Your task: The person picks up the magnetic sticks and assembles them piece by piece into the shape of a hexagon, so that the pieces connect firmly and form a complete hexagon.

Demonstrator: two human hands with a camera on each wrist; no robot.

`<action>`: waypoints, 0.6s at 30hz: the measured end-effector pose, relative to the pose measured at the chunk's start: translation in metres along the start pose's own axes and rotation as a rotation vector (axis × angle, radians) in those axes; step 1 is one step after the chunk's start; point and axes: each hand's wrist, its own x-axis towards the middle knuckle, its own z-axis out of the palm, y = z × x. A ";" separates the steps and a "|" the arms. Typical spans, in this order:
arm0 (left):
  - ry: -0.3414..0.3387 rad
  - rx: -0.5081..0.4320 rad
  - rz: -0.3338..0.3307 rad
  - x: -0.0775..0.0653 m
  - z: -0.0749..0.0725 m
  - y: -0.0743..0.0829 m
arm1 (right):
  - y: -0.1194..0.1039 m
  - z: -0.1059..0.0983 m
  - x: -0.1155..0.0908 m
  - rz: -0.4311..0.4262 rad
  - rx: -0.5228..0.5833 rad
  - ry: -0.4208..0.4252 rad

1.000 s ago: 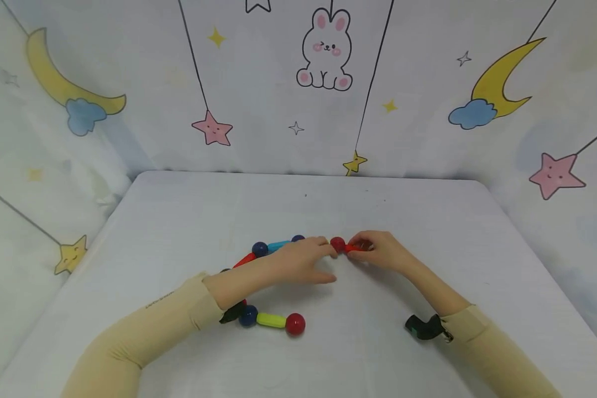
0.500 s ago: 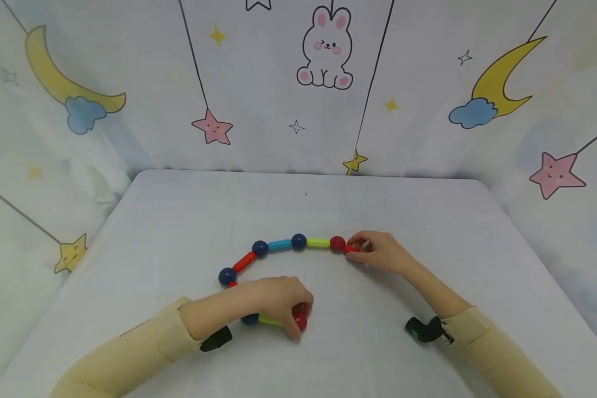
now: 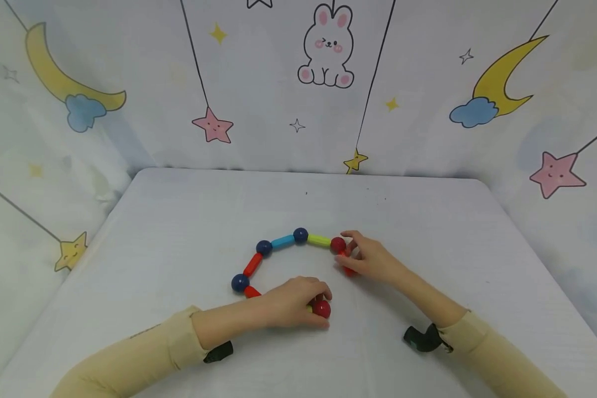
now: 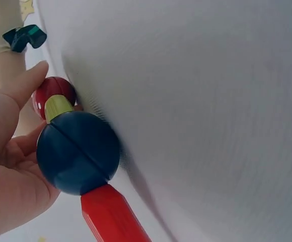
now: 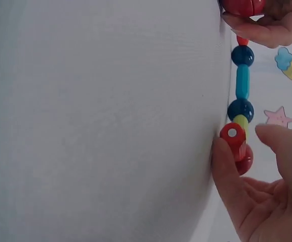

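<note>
A curved chain of dark blue balls (image 3: 300,235), red balls and coloured rods lies on the white table. At its near end, my left hand (image 3: 291,301) grips a red ball (image 3: 321,309), thumb and fingers on either side. That hand hides part of the lime rod and a blue ball (image 4: 78,153), which the left wrist view shows. At the far end, my right hand (image 3: 375,260) touches a red rod (image 3: 348,264) joined to another red ball (image 3: 338,245). One finger lies against the rod, while another stands apart from it; a silvery disc (image 5: 232,133) shows at the rod's free end.
The white table (image 3: 179,221) runs back to a cloth backdrop (image 3: 258,83) printed with moons, stars and a rabbit. Dark wrist devices (image 3: 423,338) hang below both sleeves.
My left hand has come down from the far side to the near red ball and shifted it right. The chain's curve has tightened. Under my right hand, the red rod has swung towards me.
</note>
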 end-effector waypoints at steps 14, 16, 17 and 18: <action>0.037 -0.135 0.002 -0.011 -0.001 -0.010 | 0.016 -0.012 -0.003 -0.621 -0.412 -0.022; 0.048 -0.152 0.001 -0.010 0.000 -0.011 | 0.015 -0.011 -0.003 -0.635 -0.419 -0.024; 0.053 -0.159 0.000 -0.010 0.001 -0.011 | 0.013 -0.011 -0.003 -0.643 -0.422 -0.026; 0.057 -0.164 -0.001 -0.010 0.002 -0.011 | 0.012 -0.010 -0.002 -0.654 -0.422 -0.027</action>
